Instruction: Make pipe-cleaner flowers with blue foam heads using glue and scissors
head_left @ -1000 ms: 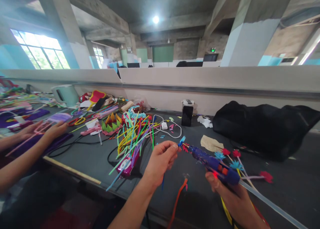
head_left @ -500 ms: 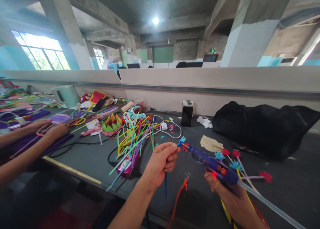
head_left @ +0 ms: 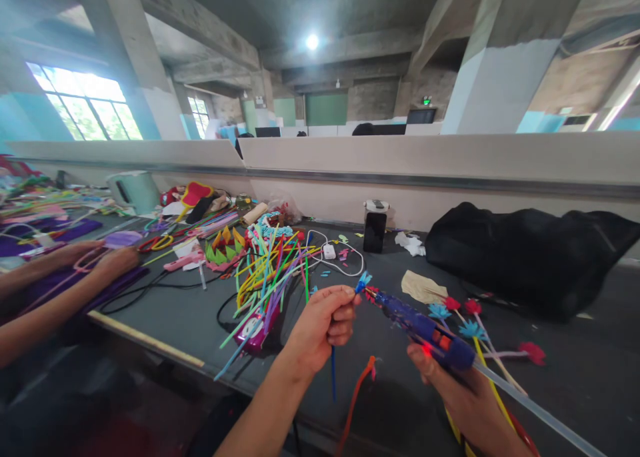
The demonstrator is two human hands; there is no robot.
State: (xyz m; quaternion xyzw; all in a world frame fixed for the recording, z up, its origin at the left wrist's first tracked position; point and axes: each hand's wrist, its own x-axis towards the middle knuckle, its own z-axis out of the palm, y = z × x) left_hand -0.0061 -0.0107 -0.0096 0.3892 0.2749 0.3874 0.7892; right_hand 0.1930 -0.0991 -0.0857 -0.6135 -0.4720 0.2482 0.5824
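Observation:
Pinched in my left hand [head_left: 320, 324] is a flower with light-blue petals [head_left: 364, 282]; its dark-blue pipe-cleaner stem [head_left: 333, 374] hangs below my fingers. My right hand [head_left: 455, 397] is wrapped round a dark-blue hot glue gun [head_left: 425, 330] with a lit red light, and a long translucent glue stick [head_left: 537, 407] sticks out of its back. The gun's nozzle is at the petals; whether it touches them I cannot tell. Part of a red flower [head_left: 371, 294] shows behind the nozzle. Below, an orange pipe cleaner [head_left: 356, 394] lies between my hands.
Finished red and blue flowers [head_left: 471, 328] lie right of the gun, before a black bag [head_left: 525, 257]. A phone [head_left: 375, 232] stands at the back. Left is a heap of coloured pipe cleaners [head_left: 265, 270]. Another person's hands [head_left: 116, 262] work at far left.
Almost nothing differs. Both hands hold nearly the same place, with the nozzle still at the blue petals; the view has shifted very slightly.

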